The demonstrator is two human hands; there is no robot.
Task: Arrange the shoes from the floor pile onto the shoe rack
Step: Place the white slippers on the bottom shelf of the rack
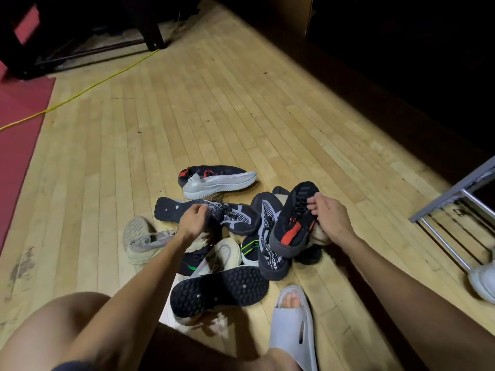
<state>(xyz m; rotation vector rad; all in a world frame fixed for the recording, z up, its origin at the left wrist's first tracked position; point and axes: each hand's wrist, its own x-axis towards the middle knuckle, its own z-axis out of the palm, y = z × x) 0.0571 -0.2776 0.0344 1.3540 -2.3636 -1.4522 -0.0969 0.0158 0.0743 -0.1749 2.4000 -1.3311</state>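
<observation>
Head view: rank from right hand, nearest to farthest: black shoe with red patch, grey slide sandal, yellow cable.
1. black shoe with red patch, gripped by the right hand.
2. grey slide sandal, nearer the camera, on the foot.
3. yellow cable, far left across the floor.

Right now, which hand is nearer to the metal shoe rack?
Right. The right hand grips a black shoe with a red patch, a stretch of floor short of the rack. The left hand is further, across the pile.

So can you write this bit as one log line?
step: picking from pile | left hand: grips black-white sneaker | right hand: grips black-red sneaker | rack: right
</observation>
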